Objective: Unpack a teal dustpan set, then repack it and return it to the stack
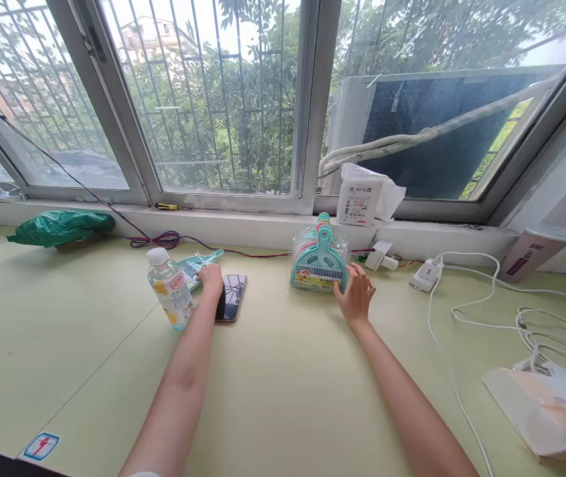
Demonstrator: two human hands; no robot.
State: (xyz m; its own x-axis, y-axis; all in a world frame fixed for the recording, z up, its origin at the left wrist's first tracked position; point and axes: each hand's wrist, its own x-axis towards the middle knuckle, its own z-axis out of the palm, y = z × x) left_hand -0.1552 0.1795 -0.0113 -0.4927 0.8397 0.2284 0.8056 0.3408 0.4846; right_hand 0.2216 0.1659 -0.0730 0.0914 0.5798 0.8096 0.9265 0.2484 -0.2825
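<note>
My left hand (211, 279) is closed at a small teal dustpan (194, 265) in clear wrapping that lies on the table; its fingertips are partly hidden. Just left of that hand stands a clear bottle (169, 291) with a white cap and a yellow-and-white label. A dark smartphone (233, 298) lies flat to the right of the same hand. Farther right, a stack of dustpans (319, 262) in clear plastic leans upright near the window ledge, the front one teal with a brush and a printed label. My right hand (356, 293) grips the stack's right edge, thumb in front.
Behind the stack, a tissue pack (360, 199) sits on the sill. A green plastic bag (61, 228) lies at the back left, beside coiled dark cable (156, 240). White cords and a power adapter (427, 273) spread along the right, with a paper bag (546, 411) nearer.
</note>
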